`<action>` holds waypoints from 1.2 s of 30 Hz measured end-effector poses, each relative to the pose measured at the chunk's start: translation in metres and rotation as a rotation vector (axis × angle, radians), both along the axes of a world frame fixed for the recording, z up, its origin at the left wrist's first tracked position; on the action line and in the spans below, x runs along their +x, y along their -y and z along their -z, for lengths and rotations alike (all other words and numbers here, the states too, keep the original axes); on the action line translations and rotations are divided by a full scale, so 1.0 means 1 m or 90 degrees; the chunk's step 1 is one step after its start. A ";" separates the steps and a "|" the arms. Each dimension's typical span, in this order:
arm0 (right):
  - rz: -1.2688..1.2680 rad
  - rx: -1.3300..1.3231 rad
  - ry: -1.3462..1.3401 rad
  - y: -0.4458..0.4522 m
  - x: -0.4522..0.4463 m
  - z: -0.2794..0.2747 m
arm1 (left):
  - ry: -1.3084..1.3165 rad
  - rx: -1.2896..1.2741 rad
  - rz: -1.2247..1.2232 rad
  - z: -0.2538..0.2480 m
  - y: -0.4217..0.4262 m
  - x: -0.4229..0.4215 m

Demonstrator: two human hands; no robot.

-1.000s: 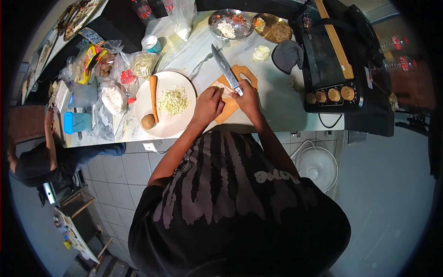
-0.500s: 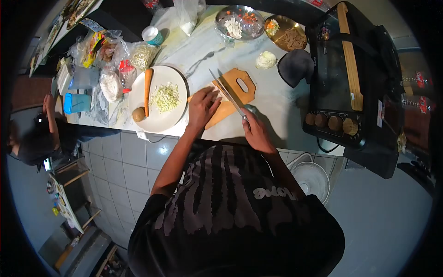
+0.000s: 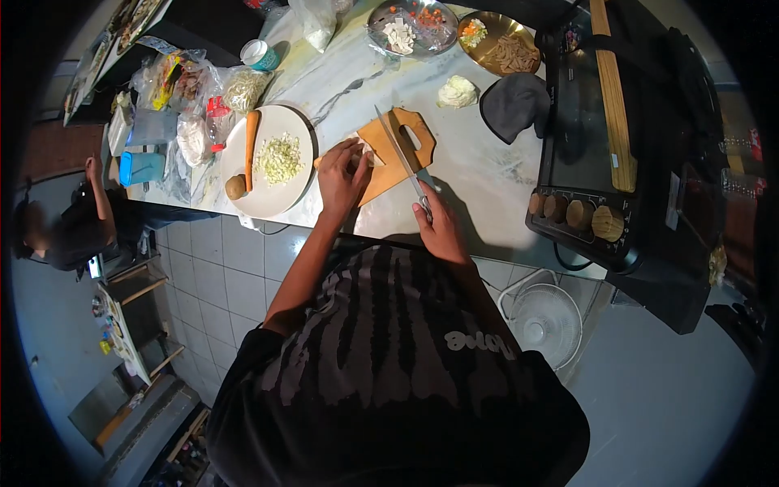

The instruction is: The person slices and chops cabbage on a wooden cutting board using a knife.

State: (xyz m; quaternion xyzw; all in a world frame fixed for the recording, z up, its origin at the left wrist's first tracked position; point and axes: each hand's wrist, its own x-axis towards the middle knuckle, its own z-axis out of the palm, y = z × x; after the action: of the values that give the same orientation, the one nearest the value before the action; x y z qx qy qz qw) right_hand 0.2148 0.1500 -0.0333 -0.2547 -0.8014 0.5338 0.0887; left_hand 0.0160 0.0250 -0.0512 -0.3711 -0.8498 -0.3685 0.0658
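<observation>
A wooden cutting board (image 3: 388,172) with a handle hole lies near the counter's front edge. My left hand (image 3: 342,177) rests on its left side, fingers curled over a pale piece of food (image 3: 369,151) that they partly hide. My right hand (image 3: 439,221) grips the handle of a long knife (image 3: 396,146). The blade slants up and left over the board, a little to the right of the food. Left of the board stands a large cream plate (image 3: 280,197) with chopped pale-green vegetable (image 3: 281,159), a carrot (image 3: 251,146) and a round brown item (image 3: 235,187).
Behind the board are a pale vegetable chunk (image 3: 458,92), a metal plate (image 3: 438,50) and a brass-coloured plate (image 3: 489,71), both with cut food. A dark cloth mitt (image 3: 513,107) touches the black oven (image 3: 572,122) at right. Bags (image 3: 182,85) crowd the left; another person (image 3: 77,223) is beyond.
The knife has shifted slightly right, away from my left fingers, so more of the pale food shows. My left hand stays on the board. The whole view has shifted a little.
</observation>
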 end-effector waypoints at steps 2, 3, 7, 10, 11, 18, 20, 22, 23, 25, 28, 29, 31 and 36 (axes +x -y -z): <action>0.018 0.019 -0.072 -0.001 0.001 0.009 | 0.043 0.006 -0.052 -0.003 -0.006 0.006; 0.020 0.017 -0.074 -0.001 0.002 0.008 | 0.041 0.004 -0.049 -0.005 -0.008 0.007; -0.046 0.023 -0.012 0.004 0.006 0.009 | 0.058 0.009 -0.056 -0.018 -0.013 0.011; -0.078 0.000 0.024 0.009 0.008 0.006 | 0.027 0.005 -0.045 -0.012 -0.014 0.004; -0.092 -0.010 0.049 0.009 0.007 0.005 | -0.013 0.003 -0.031 -0.008 -0.013 0.003; -0.071 0.072 -0.035 0.013 0.016 0.012 | 0.021 0.004 -0.023 -0.012 -0.008 0.004; -0.073 0.083 -0.030 0.014 0.019 0.014 | 0.014 0.008 -0.008 -0.011 -0.007 0.004; -0.081 0.077 -0.003 0.017 0.021 0.016 | 0.025 0.001 -0.009 -0.013 -0.006 0.006; -0.091 0.073 0.026 0.018 0.022 0.017 | 0.037 -0.006 -0.011 -0.014 -0.005 0.007; -0.103 0.052 0.051 0.018 0.020 0.008 | 0.029 -0.006 0.000 -0.011 -0.003 0.006; -0.115 0.048 0.064 0.018 0.017 0.005 | -0.015 -0.023 0.030 -0.008 0.002 0.003; -0.114 0.062 0.055 0.018 0.017 0.005 | -0.048 -0.041 0.048 -0.006 0.004 0.002; -0.096 0.079 0.050 0.019 0.015 0.001 | -0.031 -0.036 0.058 -0.003 0.008 -0.001; 0.029 -0.001 -0.018 0.020 -0.004 0.017 | 0.020 -0.023 0.051 -0.003 0.010 -0.001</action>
State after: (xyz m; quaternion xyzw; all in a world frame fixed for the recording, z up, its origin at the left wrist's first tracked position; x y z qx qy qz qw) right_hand 0.2112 0.1301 -0.0506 -0.2652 -0.7936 0.5360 0.1121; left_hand 0.0149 0.0151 -0.0486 -0.4000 -0.8418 -0.3612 0.0314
